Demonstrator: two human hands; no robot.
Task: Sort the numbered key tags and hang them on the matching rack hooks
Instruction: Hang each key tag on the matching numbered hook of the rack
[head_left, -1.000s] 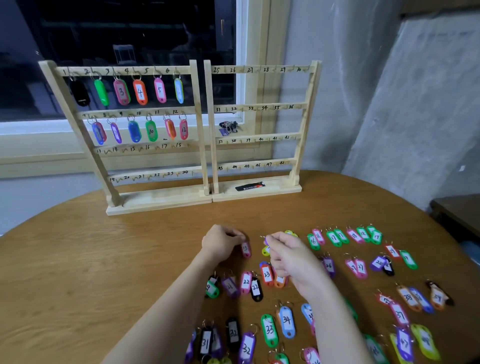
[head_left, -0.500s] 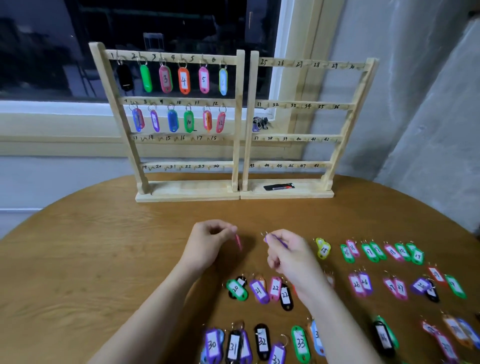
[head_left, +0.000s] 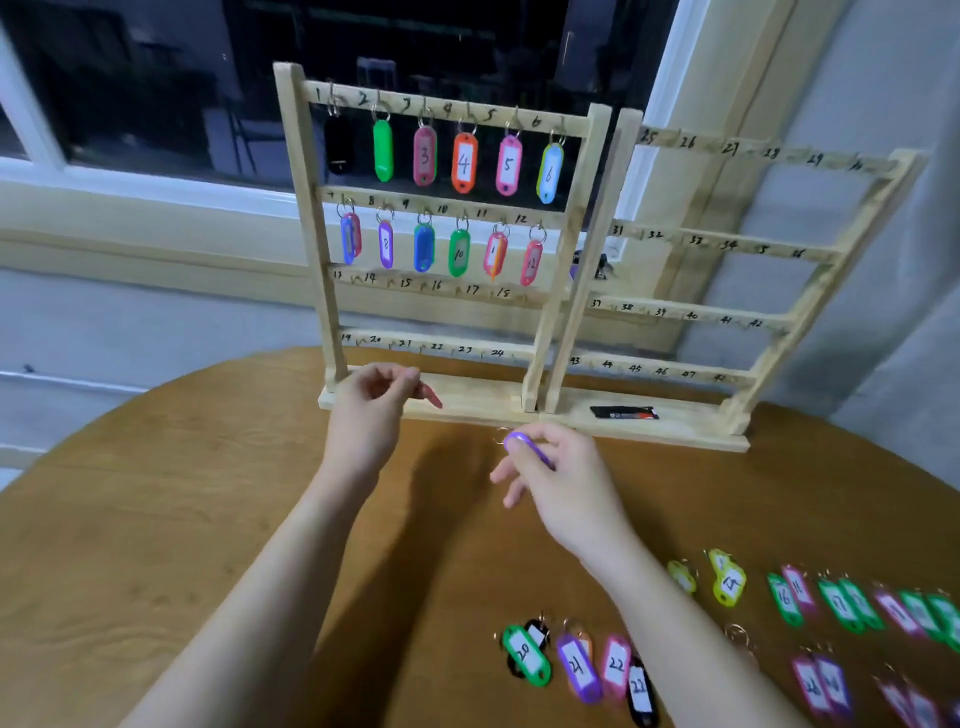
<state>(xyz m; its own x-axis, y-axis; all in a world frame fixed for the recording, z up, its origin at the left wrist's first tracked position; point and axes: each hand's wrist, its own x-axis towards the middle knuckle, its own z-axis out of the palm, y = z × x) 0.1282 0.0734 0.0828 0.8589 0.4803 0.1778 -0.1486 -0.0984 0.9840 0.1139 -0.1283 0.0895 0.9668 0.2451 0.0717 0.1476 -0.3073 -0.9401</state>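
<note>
- Your left hand (head_left: 371, 410) is raised in front of the left rack's (head_left: 556, 291) base, thumb and forefinger pinching a pink key tag (head_left: 432, 396); only its lower tip shows past the fingers, so its number is hidden.
- Your right hand (head_left: 561, 480) hovers over the round wooden table (head_left: 156, 519), just in front of the spot where the two racks meet, pinching a purple key tag (head_left: 527, 448) between thumb and fingers, with the other fingers spread loosely. The tag is blurred; I think its metal ring points up and left, but no number can be read.
- The left rack has tags on its top two rows, hooks 1 to 12; rows 13–18 and 19–24 carry none.
- The right rack (head_left: 737, 312), numbered from 25 up, stands touching the left one, and a small black-and-red item (head_left: 623, 413) lies on its base.
- Loose tags lie on the table near you: a green 20 (head_left: 525, 654), a purple 21 (head_left: 577, 667) and a pink 22 (head_left: 616, 665) in a row, with yellow, green and pink ones farther right.
</note>
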